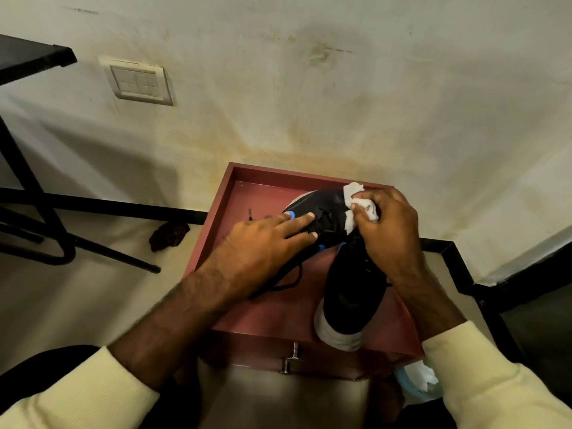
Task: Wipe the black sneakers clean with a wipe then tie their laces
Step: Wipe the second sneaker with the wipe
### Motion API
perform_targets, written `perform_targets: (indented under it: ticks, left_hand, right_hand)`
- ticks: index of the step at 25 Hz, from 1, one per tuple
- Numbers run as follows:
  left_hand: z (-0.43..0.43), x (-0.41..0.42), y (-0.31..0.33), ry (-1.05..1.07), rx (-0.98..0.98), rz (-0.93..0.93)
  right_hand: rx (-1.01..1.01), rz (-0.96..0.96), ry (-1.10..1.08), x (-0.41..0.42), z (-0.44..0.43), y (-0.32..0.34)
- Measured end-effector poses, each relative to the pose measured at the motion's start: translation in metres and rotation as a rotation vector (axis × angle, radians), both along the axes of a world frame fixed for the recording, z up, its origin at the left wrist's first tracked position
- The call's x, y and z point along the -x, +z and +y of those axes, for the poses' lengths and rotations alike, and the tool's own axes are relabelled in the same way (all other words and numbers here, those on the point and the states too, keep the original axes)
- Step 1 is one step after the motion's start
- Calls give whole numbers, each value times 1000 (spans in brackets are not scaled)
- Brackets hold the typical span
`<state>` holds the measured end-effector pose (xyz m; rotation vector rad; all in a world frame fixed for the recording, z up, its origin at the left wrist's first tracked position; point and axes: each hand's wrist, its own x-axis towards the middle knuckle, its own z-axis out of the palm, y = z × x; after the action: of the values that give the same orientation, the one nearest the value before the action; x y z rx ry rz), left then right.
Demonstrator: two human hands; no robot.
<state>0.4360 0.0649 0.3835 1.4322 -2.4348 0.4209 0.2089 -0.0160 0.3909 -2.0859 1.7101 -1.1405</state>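
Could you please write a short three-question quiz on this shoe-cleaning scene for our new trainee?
1. True or false: the right hand holds the white wipe against the far sneaker.
2. What is the left hand doing? A) tying laces B) steadying the far sneaker C) resting on the floor
3. What do both sneakers, including the near sneaker, sit on?

Key
1. True
2. B
3. The red tray
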Motion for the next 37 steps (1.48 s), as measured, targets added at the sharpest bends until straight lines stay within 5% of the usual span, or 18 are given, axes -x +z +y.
perform_targets:
  ticks: [7,10,13,18,23,27,32,35,37]
  left_hand:
    - [11,22,-22,-70,-65,-13]
    - [11,19,-17,-82,-29,33]
    - [11,16,-17,-84,23,43]
    - [14,13,-10,-97,44,91]
    - [14,10,-6,-51,-70,119]
    - [15,4,4,48,-181,196]
    - [9,-10,4,99,-214,269]
    - [10,-11,3,110,-214,273]
    - [9,-7,6,99,-212,279]
  right_hand:
    - [-119,131,-41,-5,-4,-11]
    - [-75,42,162,-16,2,-12]
    - [-91,181,292,-19,5,-14]
    - [-9,123,-76,-2,-11,-3]
    - [-79,223,366,-10,-4,-12]
    - [-1,196,156,5,-17,-3]
    - [-206,336,414,-4,0,-6]
    - [-308,396,248,11,-6,2]
    - [-189,317,104,14,-10,2]
